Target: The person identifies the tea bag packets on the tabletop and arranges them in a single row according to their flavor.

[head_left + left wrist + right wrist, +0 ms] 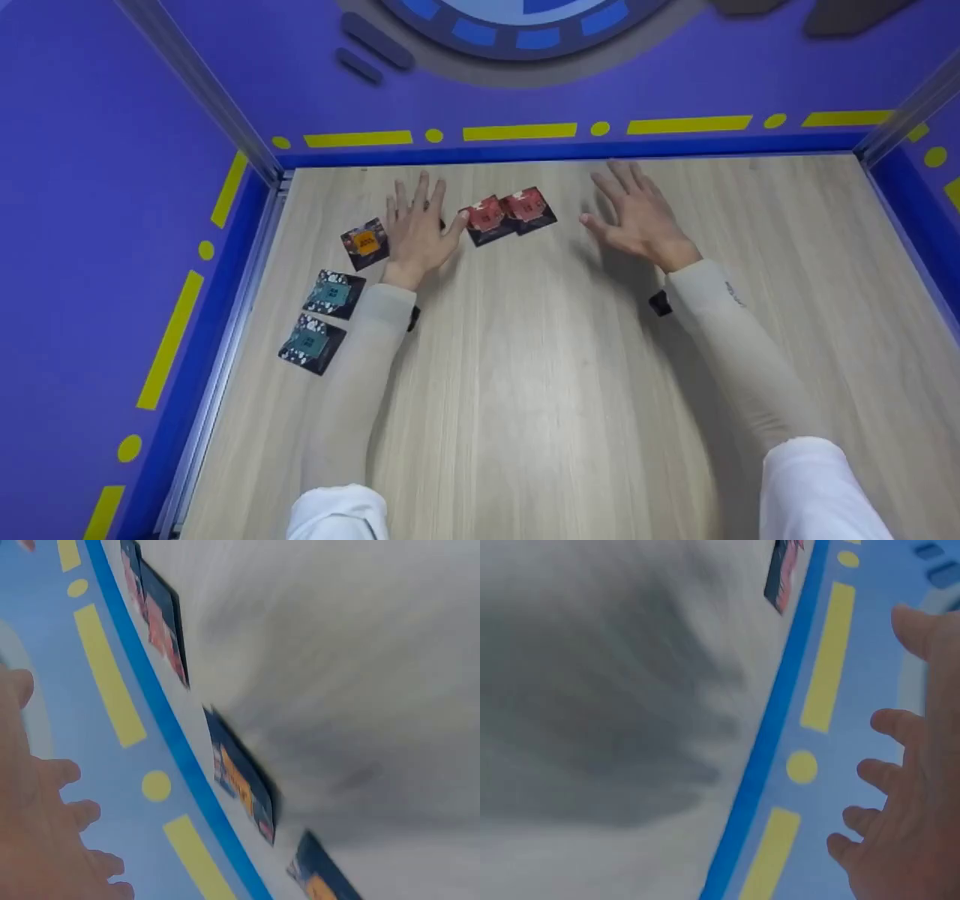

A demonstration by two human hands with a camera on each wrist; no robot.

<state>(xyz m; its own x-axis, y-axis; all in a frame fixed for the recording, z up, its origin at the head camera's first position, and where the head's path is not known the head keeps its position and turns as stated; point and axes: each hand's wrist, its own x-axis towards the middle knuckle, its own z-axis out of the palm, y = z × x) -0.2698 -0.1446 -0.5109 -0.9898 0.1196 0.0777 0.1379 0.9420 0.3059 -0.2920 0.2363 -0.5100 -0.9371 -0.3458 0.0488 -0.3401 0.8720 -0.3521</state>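
Observation:
My left hand [421, 234] hovers over the table with fingers spread and holds nothing. In the left wrist view, an orange-centred square card [238, 778] lies below it, mostly hidden by the hand in the head view. Another orange-centred card [365, 244] lies just left of the hand. Two red square cards [486, 220] overlap to the right of its thumb. Two teal square cards [334, 293] lie one before the other beside the left forearm. My right hand [637, 217], also spread and holding nothing, hangs above bare wood to the right of the red cards.
The light wooden table [525, 390] is bounded by a blue back wall [525, 105] with yellow dashes and a blue side wall [90, 225] at left. A metal rail [225, 375] runs along the left edge. Each wrist wears a small black device [661, 303].

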